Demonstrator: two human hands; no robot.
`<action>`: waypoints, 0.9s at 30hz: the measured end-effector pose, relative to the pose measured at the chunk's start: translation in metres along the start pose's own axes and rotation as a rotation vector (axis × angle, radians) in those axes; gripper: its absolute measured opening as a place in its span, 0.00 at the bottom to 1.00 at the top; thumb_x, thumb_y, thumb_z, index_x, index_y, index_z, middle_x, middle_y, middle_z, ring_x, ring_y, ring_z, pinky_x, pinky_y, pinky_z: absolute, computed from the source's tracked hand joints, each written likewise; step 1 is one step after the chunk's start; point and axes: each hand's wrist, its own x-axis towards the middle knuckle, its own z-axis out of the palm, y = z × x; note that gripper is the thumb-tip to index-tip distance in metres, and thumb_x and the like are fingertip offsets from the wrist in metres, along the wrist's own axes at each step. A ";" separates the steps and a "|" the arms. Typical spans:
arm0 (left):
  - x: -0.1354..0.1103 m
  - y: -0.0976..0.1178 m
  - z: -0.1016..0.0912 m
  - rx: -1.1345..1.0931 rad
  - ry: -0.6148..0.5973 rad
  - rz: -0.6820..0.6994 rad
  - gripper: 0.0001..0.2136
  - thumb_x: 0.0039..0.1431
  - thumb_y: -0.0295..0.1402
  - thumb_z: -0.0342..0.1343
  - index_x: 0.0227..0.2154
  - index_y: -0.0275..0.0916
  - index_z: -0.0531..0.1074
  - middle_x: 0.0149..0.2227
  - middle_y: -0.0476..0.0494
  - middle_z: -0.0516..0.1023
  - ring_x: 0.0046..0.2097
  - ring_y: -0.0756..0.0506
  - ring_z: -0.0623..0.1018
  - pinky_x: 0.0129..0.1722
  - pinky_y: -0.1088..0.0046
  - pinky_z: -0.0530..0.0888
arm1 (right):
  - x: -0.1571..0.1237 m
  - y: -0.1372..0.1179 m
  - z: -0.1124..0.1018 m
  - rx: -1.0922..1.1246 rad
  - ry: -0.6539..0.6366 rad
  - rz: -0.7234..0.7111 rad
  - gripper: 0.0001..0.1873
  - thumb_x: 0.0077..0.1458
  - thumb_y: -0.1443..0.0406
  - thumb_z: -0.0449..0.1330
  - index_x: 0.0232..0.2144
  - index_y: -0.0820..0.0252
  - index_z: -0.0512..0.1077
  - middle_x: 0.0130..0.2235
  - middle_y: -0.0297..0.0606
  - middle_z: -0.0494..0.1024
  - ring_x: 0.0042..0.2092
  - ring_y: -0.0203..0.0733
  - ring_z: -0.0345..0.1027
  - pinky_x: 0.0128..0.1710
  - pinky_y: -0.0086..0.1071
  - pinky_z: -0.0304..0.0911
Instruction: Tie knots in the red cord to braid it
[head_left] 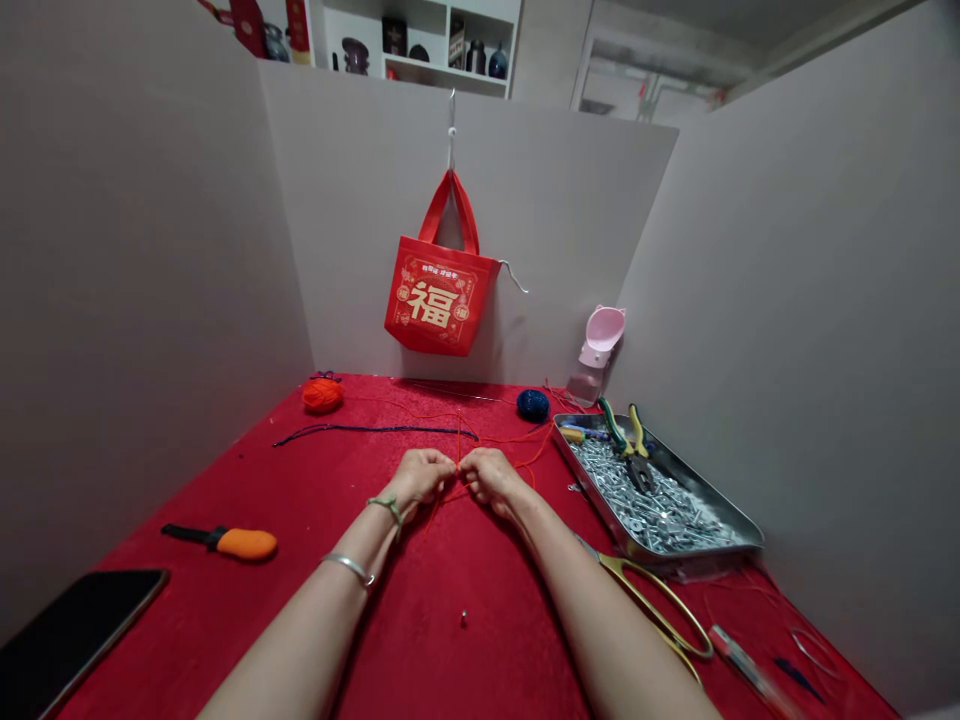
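Note:
Both hands meet near the middle of the red cloth (420, 640). My left hand (421, 476) is closed in a pinch on red cord (460, 430), with a green braided band and a silver bangle on that wrist. Right beside it, my right hand (491, 476) pinches the same red cord, its fingers close to the left fingertips. Strands run up from the fingers and off to the right. Any knot between the fingertips is too small to make out. Just beyond the hands lies a dark purple braided cord (375, 429).
Right: a metal tray (720, 500) of screws with pliers (637, 460), gold-handled scissors (660, 600) and a blurred cutter (750, 665). Left: an orange-handled tool (244, 544) and a phone (75, 640). Behind: orange yarn (322, 395), blue yarn (532, 405), a hanging red bag (439, 300).

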 end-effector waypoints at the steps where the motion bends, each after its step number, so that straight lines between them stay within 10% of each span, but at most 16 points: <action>1: -0.002 0.000 0.000 0.015 0.012 0.016 0.06 0.42 0.32 0.52 0.22 0.33 0.66 0.10 0.56 0.59 0.12 0.57 0.52 0.13 0.81 0.46 | 0.000 0.000 0.000 0.004 -0.001 -0.004 0.04 0.35 0.71 0.49 0.20 0.63 0.57 0.13 0.24 0.50 0.12 0.24 0.38 0.12 0.22 0.33; 7: 0.003 -0.015 -0.004 0.168 0.040 0.281 0.05 0.43 0.28 0.50 0.23 0.32 0.68 0.16 0.52 0.65 0.19 0.56 0.61 0.20 0.81 0.58 | -0.002 0.001 0.002 0.054 -0.008 -0.023 0.02 0.36 0.70 0.50 0.19 0.63 0.58 0.13 0.23 0.48 0.12 0.23 0.37 0.11 0.22 0.33; 14: -0.009 -0.009 -0.005 0.920 0.013 0.606 0.12 0.52 0.27 0.44 0.29 0.37 0.74 0.27 0.44 0.73 0.29 0.50 0.70 0.29 0.78 0.61 | 0.002 0.004 0.002 0.101 0.019 -0.032 0.08 0.40 0.66 0.54 0.18 0.63 0.56 0.13 0.24 0.52 0.12 0.24 0.39 0.10 0.22 0.34; 19: -0.025 0.011 -0.003 1.323 0.003 0.607 0.15 0.55 0.32 0.41 0.31 0.39 0.74 0.27 0.40 0.72 0.28 0.47 0.71 0.26 0.76 0.61 | 0.001 0.003 0.004 0.086 0.106 -0.003 0.09 0.40 0.69 0.54 0.18 0.62 0.55 0.12 0.24 0.52 0.12 0.25 0.41 0.10 0.21 0.36; 27: -0.031 0.029 -0.046 1.218 -0.088 0.216 0.11 0.44 0.29 0.49 0.27 0.46 0.76 0.30 0.43 0.76 0.35 0.44 0.74 0.31 0.73 0.64 | -0.002 -0.001 0.003 0.081 0.095 0.012 0.07 0.43 0.70 0.54 0.19 0.64 0.57 0.13 0.27 0.57 0.13 0.24 0.43 0.12 0.21 0.36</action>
